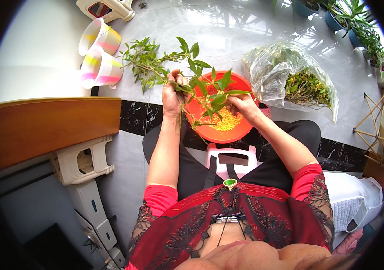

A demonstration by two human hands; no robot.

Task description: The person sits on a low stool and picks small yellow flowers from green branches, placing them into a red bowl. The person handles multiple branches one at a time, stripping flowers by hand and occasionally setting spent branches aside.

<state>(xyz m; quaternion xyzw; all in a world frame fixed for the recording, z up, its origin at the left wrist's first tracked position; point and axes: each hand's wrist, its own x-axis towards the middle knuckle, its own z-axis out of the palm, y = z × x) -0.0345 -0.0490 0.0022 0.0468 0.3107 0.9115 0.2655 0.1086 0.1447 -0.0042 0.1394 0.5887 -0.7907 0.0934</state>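
Observation:
My left hand [172, 98] is closed around the stems of a long, green, leafy branch [200, 69] with small yellowish blossoms. At the branch's near end, my right hand [244, 106] has thumb and fingers pinched on a sprig among the leaves. Below both hands, an orange-red plastic basin [242, 81] stands on the floor between my knees. Small yellow flower pieces [227, 122] lie heaped in its bottom, partly hidden by the hanging leaves. More leafy cuttings [144, 64] spread over the floor beyond my left hand.
A clear plastic bag [269, 76] of cut foliage lies right of the basin. Two white buckets [101, 69] sit at the left. Close in front of me is a pinkish-white plastic stool [251, 165]. Potted plants [337, 20] line the far right; a wooden panel [53, 128] juts in from the left.

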